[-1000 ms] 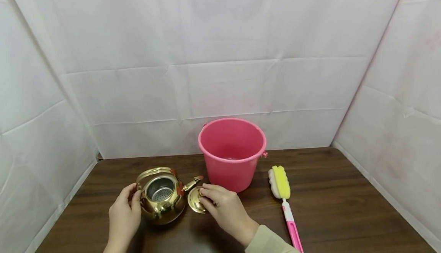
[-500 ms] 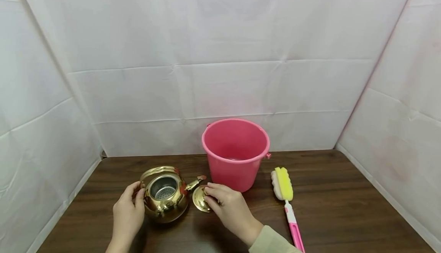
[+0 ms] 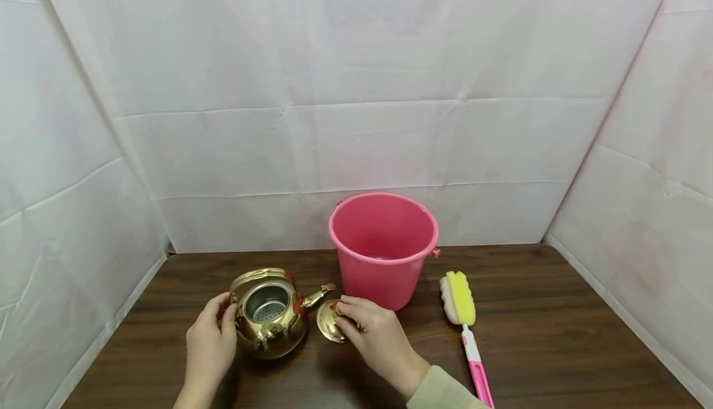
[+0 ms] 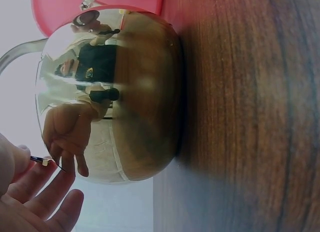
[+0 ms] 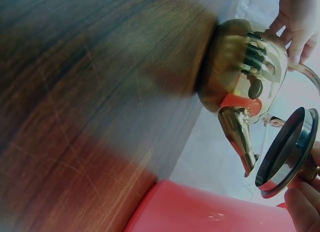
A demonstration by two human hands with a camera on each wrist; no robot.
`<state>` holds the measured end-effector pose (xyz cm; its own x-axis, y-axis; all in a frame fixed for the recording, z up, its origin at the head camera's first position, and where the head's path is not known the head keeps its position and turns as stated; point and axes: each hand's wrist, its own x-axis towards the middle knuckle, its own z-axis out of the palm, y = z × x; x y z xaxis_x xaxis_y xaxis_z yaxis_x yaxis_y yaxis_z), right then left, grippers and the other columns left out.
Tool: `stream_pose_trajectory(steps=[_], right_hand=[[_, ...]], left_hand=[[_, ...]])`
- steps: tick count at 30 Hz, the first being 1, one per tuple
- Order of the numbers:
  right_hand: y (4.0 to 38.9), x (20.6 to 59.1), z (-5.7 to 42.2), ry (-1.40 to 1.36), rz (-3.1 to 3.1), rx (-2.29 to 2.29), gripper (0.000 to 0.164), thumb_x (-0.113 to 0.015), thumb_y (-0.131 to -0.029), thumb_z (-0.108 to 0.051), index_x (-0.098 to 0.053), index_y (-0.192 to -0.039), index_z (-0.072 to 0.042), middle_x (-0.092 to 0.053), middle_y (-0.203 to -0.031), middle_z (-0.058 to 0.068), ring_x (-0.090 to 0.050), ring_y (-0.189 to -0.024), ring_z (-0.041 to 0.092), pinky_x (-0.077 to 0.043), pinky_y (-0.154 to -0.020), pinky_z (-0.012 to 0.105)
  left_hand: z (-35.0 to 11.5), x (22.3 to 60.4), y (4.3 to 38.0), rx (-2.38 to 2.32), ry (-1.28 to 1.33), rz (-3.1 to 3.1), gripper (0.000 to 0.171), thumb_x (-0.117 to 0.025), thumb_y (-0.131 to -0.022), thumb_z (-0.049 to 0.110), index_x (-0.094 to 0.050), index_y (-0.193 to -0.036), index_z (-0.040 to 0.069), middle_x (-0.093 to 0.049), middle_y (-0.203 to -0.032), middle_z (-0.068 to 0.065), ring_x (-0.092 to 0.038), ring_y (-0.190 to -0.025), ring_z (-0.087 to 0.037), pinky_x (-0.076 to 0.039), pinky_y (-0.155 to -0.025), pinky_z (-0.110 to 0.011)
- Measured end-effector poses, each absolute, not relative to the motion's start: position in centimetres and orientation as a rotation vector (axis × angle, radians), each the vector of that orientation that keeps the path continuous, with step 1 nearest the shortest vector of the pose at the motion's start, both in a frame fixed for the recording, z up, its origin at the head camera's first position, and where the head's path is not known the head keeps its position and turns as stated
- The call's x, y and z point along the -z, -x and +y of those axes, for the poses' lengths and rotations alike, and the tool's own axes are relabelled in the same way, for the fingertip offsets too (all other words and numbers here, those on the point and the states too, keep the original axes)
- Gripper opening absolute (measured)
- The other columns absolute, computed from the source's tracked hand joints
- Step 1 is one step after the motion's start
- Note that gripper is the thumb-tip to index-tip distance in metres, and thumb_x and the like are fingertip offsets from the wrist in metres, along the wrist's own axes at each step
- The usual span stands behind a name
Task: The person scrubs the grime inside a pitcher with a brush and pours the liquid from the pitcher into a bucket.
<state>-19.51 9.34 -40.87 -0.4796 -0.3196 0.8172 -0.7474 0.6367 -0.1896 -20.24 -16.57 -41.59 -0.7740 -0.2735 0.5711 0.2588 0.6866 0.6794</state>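
Observation:
A shiny gold kettle (image 3: 273, 342) stands uncovered on the dark wooden table, with a perforated metal strainer (image 3: 268, 311) inside its mouth. Its spout (image 3: 315, 298) points right, toward the pink bucket. My left hand (image 3: 210, 341) pinches at the kettle's left side, by the end of the arched handle (image 5: 308, 74). Just right of the spout, my right hand (image 3: 384, 341) pinches the knob of the gold lid (image 3: 330, 323). In the right wrist view the lid (image 5: 287, 154) is tilted and apart from the kettle. Fingers mostly hide the knob.
Behind the right hand stands a pink bucket (image 3: 379, 282). To its right lies a cleaning brush with a yellow-and-white sponge head (image 3: 461, 299) and a pink-and-white handle (image 3: 478, 375). White cloth walls (image 3: 367, 137) enclose the table's back and sides.
The head view has shifted slightly, moving everything a little right in it. The lid in my right hand has moved slightly farther right from the kettle. Both hands keep their holds.

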Motion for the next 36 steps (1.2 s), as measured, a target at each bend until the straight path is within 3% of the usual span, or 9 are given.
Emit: stream_pose_trajectory(steps=[36], right_hand=[[19.23, 41.65, 10.32, -0.765, -2.107, -0.725, 0.026, -0.082, -0.070, -0.008, -0.075, -0.094, -0.005, -0.073, -0.098, 0.007, -0.070, -0.092, 0.016, -0.054, -0.080, 0.020]], left_hand=[[-16.73, 41.61, 20.17, 1.020, -0.002, -2.242, 0.021, -0.058, -0.091, -0.001, -0.061, -0.110, -0.008, -0.068, -0.098, -0.026, -0.067, -0.086, -0.038, -0.052, -0.072, -0.051]])
